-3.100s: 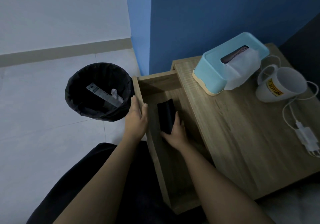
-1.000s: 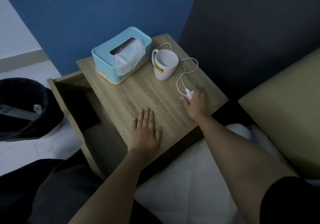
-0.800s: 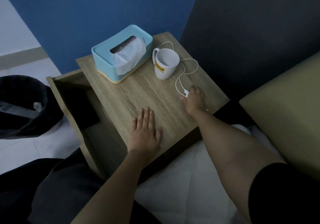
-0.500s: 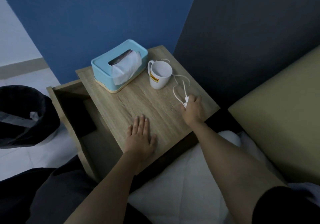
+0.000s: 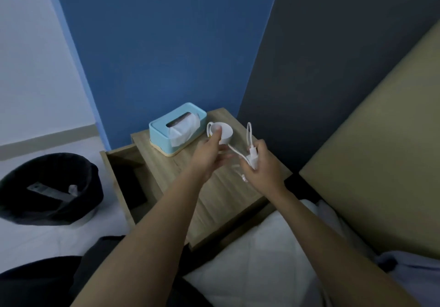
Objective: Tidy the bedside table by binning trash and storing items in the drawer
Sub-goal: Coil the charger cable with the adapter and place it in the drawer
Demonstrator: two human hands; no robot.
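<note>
bedside table (image 5: 214, 202) is taken as the landmark: wooden top, set against the blue wall. drawer (image 5: 123, 178) is pulled open at the table's left side; a dark item (image 5: 133, 187) is seen lying inside it, kind not identifiable. black-lined bin (image 5: 47, 187) is placed on the floor further left of the table, with a grey strip and a small scrap visible inside. light blue tissue box (image 5: 177, 129) is seated at the table's back left corner, a tissue hanging from the slot. white mug (image 5: 222, 133) is stood just right of the box, partly covered by the left hand.

right hand (image 5: 264, 166) is raised above the table's right half, fingers curled around the white charger (image 5: 252, 155), which is held clear of the top. its cable (image 5: 248, 133) is looped upward above the hand, and a strand is run across to the left hand (image 5: 209, 154). left-hand fingers are spread loosely; whether the strand is pinched cannot be told.
</note>
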